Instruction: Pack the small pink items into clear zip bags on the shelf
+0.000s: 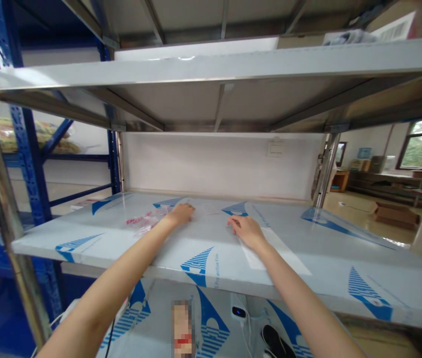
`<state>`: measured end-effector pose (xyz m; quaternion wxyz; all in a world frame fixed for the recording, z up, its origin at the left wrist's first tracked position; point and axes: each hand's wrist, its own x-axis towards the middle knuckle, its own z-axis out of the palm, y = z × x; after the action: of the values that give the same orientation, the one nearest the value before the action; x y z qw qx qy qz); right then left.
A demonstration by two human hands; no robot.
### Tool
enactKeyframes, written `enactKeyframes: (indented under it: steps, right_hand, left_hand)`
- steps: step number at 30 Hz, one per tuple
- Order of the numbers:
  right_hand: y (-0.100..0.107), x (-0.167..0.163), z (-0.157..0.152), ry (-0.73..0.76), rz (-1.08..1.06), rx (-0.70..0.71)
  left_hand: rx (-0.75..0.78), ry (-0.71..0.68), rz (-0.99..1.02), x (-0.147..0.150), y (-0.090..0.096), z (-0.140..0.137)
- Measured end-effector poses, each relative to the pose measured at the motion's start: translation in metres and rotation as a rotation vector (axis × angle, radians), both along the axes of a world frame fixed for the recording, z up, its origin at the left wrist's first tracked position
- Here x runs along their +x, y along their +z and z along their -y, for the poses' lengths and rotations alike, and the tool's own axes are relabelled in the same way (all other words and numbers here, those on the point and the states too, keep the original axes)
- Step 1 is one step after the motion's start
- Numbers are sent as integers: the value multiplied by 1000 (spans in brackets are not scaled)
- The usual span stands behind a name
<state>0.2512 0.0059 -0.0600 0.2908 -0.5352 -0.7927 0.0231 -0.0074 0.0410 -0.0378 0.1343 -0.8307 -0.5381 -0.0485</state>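
Observation:
My left hand [181, 214] is over the middle of the film-covered shelf [218, 258], its fingers curled down and together; what they hold, if anything, is hidden. Just left of it lie clear plastic bags [146, 222] with small pinkish-red pieces in or beside them. To the right, my right hand [246, 231] has thumb and fingers drawn together in a pinch, on something too small to make out. Between the hands is a faint, see-through sheet or bag [211, 210], hard to tell from the film. Under the right wrist lies a white paper sheet [285, 253].
An upper shelf [211, 69] spans overhead, with metal posts [326, 169] at the corners. A white wall [211, 164] closes the back. Blue racking [28, 159] stands at the left. Below are a white device with cable [238, 311] and a dark shoe [276, 340].

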Motion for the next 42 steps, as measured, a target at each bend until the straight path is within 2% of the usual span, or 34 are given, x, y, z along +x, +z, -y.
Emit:
enactKeyframes:
  steps: [4, 9, 13, 15, 18, 21, 26, 28, 31, 35, 39, 42]
  right_hand:
    - [-1, 1, -3, -13, 13, -11]
    - [-1, 1, -4, -5, 23, -4]
    - [-1, 0, -4, -5, 15, -8]
    - [-1, 0, -4, -9, 15, -4]
    - [-1, 0, -3, -10, 3, 36]
    - [0, 0, -2, -16, -68, 119]
    - [-2, 1, -7, -81, -216, 130]
    - [-4, 2, -11, -51, -292, 99]
    - [-8, 1, -16, 71, -420, 11]
    - [-12, -2, -18, 244, -554, -147]
    - [-14, -1, -20, 258, -490, -151]
    - [-13, 1, -21, 263, -459, -141]
  left_hand:
    - [2, 27, 37, 15, -19, -13]
    - [78, -22, 94, 13, -21, -11]
    - [212, -49, 240, 10, -6, -9]
    - [261, -81, 401, 16, 7, -8]
    - [198, -236, 673, 36, 23, -2]
    - [136, -378, 746, 64, 26, 5]
    - [-21, -435, 829, 104, 5, 4]
    - [-81, -450, 933, 112, -6, -3]
    - [-160, -467, 1051, 112, -19, -13]
    - [-114, -401, 1049, 105, -28, -17]
    - [-62, -399, 1033, 106, -31, -13]
    - [-101, -464, 1041, 109, -29, -9]
